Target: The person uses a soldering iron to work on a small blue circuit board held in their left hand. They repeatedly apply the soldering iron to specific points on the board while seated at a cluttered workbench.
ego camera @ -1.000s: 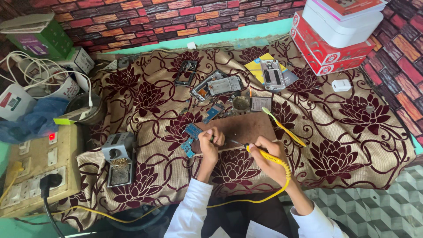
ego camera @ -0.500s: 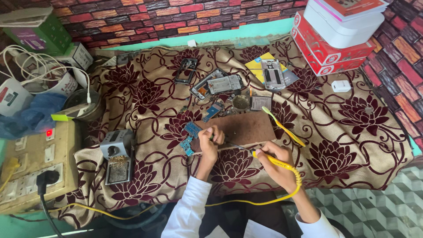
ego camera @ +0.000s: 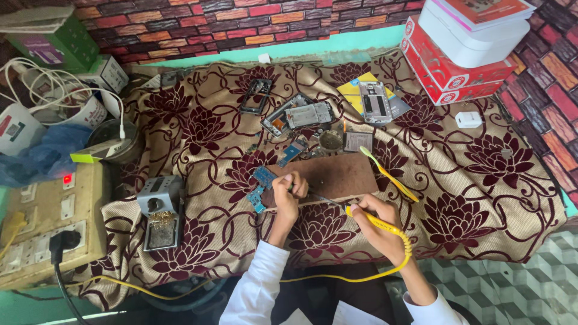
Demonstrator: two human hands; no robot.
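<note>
Red and white boxes [ego camera: 463,42] are stacked far right; a white adapter [ego camera: 468,119] lies beside them; a switchboard [ego camera: 42,222] is seen near left; a green box [ego camera: 51,42] stands far left.

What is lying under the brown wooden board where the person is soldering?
The brown wooden board lies on the floral cloth. A blue circuit board sits at its left edge, near the left hand. What the cloth covers beneath cannot be seen.

Bright, even light, soft shadows, sharp centre; edges perhaps slightly warped.
</note>
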